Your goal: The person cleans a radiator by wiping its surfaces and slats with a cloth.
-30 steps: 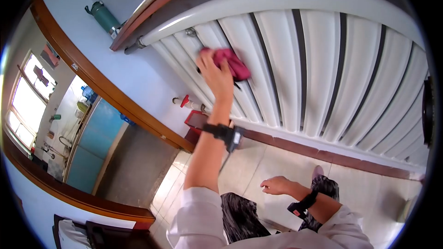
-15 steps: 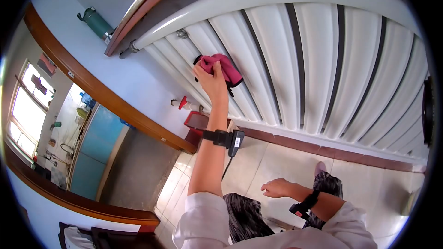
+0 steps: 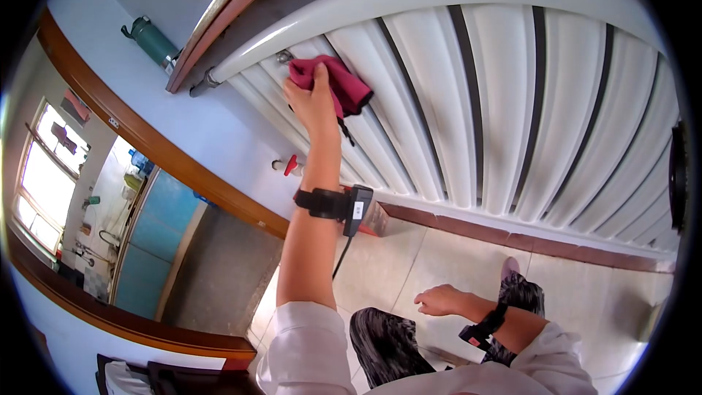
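My left hand (image 3: 311,106) is closed on a dark pink cloth (image 3: 344,84) with black edging. It presses the cloth against the white radiator (image 3: 504,102), near the upper end of its left columns. Just above the cloth, a small metal air valve (image 3: 284,56) sticks out of the radiator. My right hand (image 3: 441,300) hovers over the floor by my knees, its fingers curled in and no object visible in them. Each wrist wears a black strap with a small device, and a cable hangs from the left one.
A red-handled pipe valve (image 3: 291,165) sits at the radiator's lower left, near my forearm. A wooden shelf edge (image 3: 212,29) juts out above, beside a green thermos (image 3: 151,42). At left, a wood-framed doorway (image 3: 168,157) opens onto a kitchen. Pale floor tiles (image 3: 387,256) lie below.
My left hand has slid up the radiator and slightly left with the pink cloth, closer to the small metal valve. My right hand has stayed almost still.
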Action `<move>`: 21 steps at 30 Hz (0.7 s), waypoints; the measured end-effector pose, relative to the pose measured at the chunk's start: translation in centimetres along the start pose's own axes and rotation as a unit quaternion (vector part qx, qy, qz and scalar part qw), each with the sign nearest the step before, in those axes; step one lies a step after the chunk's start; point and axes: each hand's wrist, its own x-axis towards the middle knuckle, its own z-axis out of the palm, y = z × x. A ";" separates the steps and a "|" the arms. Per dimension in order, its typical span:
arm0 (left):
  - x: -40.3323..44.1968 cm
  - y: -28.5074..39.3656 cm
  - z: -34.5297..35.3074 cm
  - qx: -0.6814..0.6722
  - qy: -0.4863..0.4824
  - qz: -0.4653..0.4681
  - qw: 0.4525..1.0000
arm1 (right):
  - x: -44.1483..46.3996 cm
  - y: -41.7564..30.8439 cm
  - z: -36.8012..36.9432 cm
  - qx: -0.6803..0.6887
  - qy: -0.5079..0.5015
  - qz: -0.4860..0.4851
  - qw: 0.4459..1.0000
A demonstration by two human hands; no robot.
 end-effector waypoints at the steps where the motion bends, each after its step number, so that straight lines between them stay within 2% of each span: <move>1: 1.1 0.2 0.4 -0.029 0.015 0.006 0.999 | 0.0 0.0 -0.1 0.000 0.001 0.001 1.000; 2: 1.6 0.3 0.4 -0.057 0.029 0.009 0.998 | -0.3 -0.1 0.0 0.002 0.001 0.002 1.000; 3: 1.7 2.0 0.2 -0.081 0.015 -0.029 0.996 | -0.5 0.0 0.0 0.005 -0.001 0.004 1.000; 8: -0.4 0.4 0.0 -0.118 0.010 -0.021 0.993 | -0.6 0.1 -0.2 0.006 0.022 -0.015 1.000; 10: -3.3 -0.3 -0.5 -0.222 -0.020 -0.079 0.972 | -0.6 0.0 0.1 0.002 0.015 -0.012 1.000; 12: -5.4 -4.8 -0.5 -0.128 -0.013 -0.073 0.989 | -0.5 -0.1 0.2 -0.005 0.010 -0.005 1.000; 14: -8.0 -8.0 -0.9 -0.005 -0.060 -0.057 0.997 | -0.4 0.0 0.3 0.000 0.012 -0.010 1.000; 16: -8.2 -6.6 -1.2 -0.028 -0.067 -0.084 0.994 | -0.5 0.3 0.1 -0.007 0.010 -0.001 1.000; 18: -6.3 -6.3 -0.9 0.027 -0.033 0.004 0.999 | -0.6 0.4 0.0 -0.006 0.005 0.005 1.000; 21: -0.6 -0.3 -0.6 0.043 0.021 0.080 0.996 | -0.9 0.7 -0.7 0.001 0.048 0.004 0.999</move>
